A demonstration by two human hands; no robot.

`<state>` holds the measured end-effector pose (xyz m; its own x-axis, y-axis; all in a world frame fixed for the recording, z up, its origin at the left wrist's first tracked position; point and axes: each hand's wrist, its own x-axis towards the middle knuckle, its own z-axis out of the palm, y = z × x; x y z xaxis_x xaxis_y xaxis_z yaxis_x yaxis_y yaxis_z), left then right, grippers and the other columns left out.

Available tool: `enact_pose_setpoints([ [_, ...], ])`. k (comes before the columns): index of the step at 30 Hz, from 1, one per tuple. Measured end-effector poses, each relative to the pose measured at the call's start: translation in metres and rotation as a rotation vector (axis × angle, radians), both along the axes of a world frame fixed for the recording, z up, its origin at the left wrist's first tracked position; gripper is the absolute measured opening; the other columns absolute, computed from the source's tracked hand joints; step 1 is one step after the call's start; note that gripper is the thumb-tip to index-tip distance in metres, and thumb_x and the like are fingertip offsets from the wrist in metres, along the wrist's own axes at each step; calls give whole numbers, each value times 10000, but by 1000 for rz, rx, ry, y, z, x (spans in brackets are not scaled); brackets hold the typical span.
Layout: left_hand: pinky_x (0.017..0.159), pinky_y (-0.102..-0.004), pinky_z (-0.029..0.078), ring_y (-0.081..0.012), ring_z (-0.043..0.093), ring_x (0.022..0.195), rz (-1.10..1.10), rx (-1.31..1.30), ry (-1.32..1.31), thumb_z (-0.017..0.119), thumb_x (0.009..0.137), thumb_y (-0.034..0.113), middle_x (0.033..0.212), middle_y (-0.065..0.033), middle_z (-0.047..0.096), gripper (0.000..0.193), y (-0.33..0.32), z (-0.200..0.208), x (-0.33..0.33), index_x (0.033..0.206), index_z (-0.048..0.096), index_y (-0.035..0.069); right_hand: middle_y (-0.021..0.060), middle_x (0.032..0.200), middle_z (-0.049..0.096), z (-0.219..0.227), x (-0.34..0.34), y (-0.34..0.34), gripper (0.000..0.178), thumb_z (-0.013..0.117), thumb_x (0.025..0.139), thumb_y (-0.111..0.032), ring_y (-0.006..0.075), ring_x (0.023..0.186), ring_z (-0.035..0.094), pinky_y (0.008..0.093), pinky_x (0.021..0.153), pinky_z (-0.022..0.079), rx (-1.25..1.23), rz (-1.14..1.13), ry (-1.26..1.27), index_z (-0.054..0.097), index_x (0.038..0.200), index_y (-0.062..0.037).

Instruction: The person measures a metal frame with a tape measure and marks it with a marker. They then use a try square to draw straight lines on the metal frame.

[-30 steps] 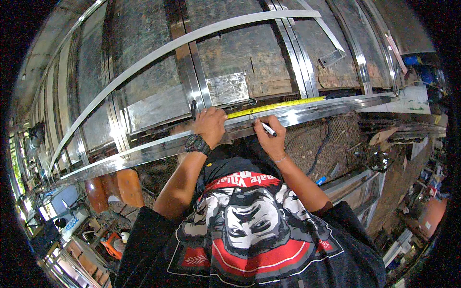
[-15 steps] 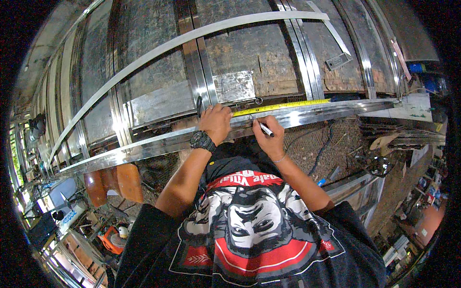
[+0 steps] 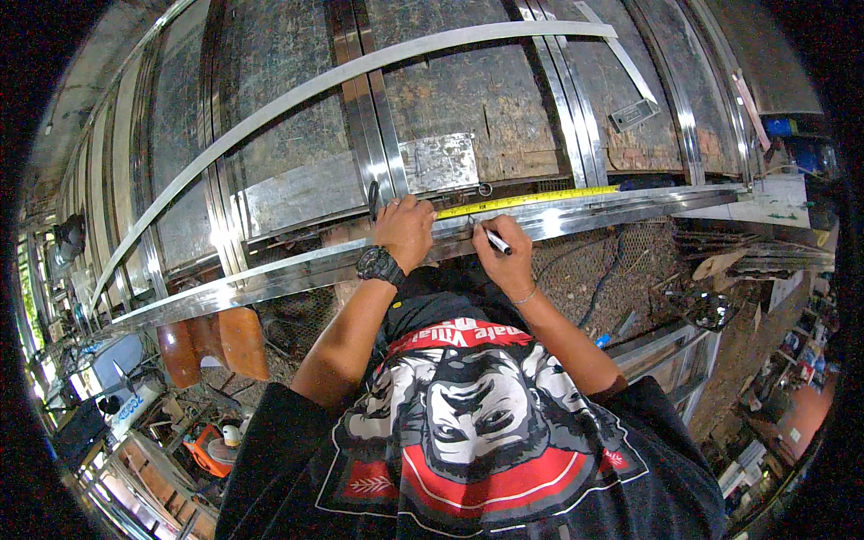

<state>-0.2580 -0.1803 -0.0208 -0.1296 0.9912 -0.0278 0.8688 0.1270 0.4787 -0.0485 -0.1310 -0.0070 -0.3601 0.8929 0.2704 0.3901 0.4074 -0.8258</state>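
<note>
Head view: the left hand [image 3: 405,234], at the centre of the frame, lies over a long shiny metal bar [image 3: 549,219], fingers close together at the near end of a yellow tape measure [image 3: 531,202]; whether they pinch the tape cannot be told. The tape extends rightward along the bar's upper side. The right hand [image 3: 506,256], just right of centre, pinches a black-and-white marker [image 3: 498,241], its tip at the bar near the tape. A metal square [image 3: 634,115] lies upper right; a brown chair [image 3: 243,344] stands lower left.
</note>
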Motion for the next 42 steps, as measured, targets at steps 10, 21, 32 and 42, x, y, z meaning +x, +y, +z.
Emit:
enact_pose_setpoints([
  [10,853,-533,487,-400,623,979,1,-36,3,596,972,246,998,-157,648,193,1,3,0,1004,701,87,138,768,623,1,1,-3,138,750,857,-62,305,691,626,390,634,493,-115,-39,52,619,836,-23],
  [21,837,-527,498,-388,637,957,11,-33,47,614,963,262,985,-152,659,204,0,1,1,986,719,89,70,738,670,-4,8,-5,152,753,903,-83,88,642,613,276,569,489,-96,-53,64,636,850,0],
  [32,798,-528,481,-369,650,922,50,5,70,645,943,265,955,-111,672,181,-1,2,4,956,739,112,126,736,603,-1,7,-7,162,756,867,-75,255,639,608,362,599,481,-179,-61,67,612,824,-16],
  [42,916,-506,440,-349,615,1085,115,-162,35,634,954,289,1046,-99,674,197,1,10,8,972,775,153,128,750,617,-1,6,-7,142,754,861,-59,285,667,632,379,617,494,-182,-53,70,622,833,-15],
])
